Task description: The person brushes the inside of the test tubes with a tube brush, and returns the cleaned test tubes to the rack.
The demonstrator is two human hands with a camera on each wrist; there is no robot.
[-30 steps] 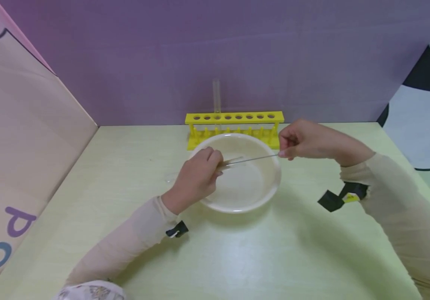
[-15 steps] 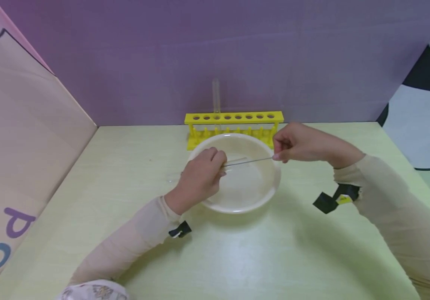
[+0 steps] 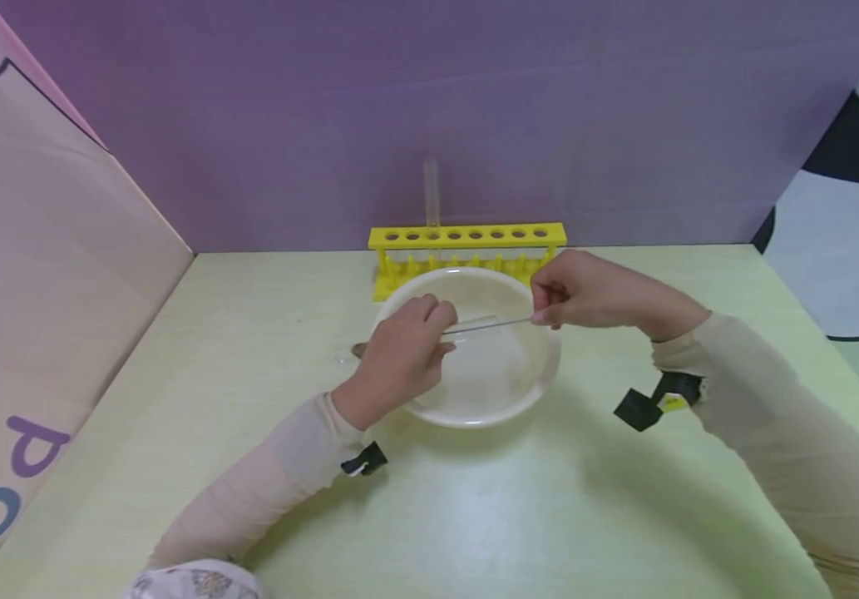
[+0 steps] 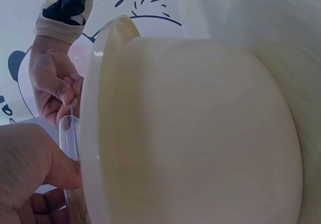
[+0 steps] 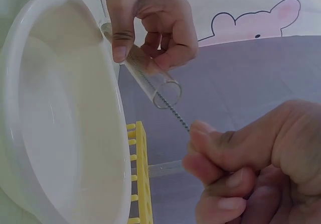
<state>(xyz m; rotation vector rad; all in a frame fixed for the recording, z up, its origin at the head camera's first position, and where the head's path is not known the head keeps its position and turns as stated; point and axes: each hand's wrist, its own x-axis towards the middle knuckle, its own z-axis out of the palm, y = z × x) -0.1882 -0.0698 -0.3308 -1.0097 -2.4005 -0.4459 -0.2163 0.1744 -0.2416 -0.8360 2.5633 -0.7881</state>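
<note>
My left hand (image 3: 402, 353) grips a clear glass test tube (image 5: 143, 81) lying nearly level over the cream basin (image 3: 481, 387). Inside the tube is a test tube brush (image 4: 75, 206), whose brown bristles show beside the left fingers and past the hand toward the tube's closed end. The brush's twisted wire handle (image 5: 173, 111) comes out of the tube's open mouth. Thumb and fingertips of my right hand (image 3: 597, 291) pinch the end of that wire, just right of the mouth. Part of the tube is hidden by the left hand.
Behind the basin stands a yellow test tube rack (image 3: 466, 237), with another clear tube (image 3: 431, 191) upright in one of its holes. A purple panel (image 3: 474, 125) closes off the table's back, and printed panels flank both sides.
My right hand has moved left toward the left hand, sliding the brush deeper into the tube. Less wire shows, and brown bristles now appear beyond the left hand. Basin and rack stay put.
</note>
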